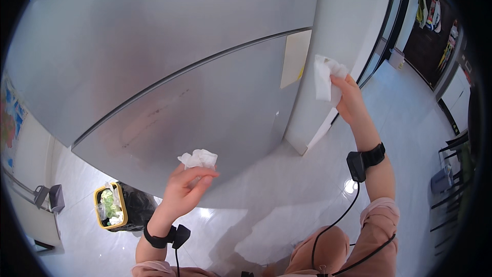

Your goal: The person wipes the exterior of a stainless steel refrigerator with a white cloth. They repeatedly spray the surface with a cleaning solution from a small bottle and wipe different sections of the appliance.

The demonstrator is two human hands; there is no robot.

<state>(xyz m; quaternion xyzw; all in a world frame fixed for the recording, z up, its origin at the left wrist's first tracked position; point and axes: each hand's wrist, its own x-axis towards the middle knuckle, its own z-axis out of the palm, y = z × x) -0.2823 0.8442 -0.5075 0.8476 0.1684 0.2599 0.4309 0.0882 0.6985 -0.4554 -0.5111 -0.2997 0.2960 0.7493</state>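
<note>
Before me stands a silver-grey refrigerator (230, 111) with an upper and a lower door, both closed. Dark smudges (153, 113) run in a slanting line across the lower door. My left hand (184, 192) holds a crumpled white tissue (200, 158) close to the lower part of that door; I cannot tell whether it touches. Raised at the right, my right hand (349, 96) grips a folded white tissue (326, 79) in front of the white wall panel beside the refrigerator. A pale label (296, 58) is stuck on the lower door's right edge.
A yellow-rimmed trash bin (125, 211) with a black bag stands on the tiled floor at the left. Farther left are a dustpan (56, 198) and a patterned poster. Dark chairs (453, 192) line the right side. Black cables hang from both wrist straps.
</note>
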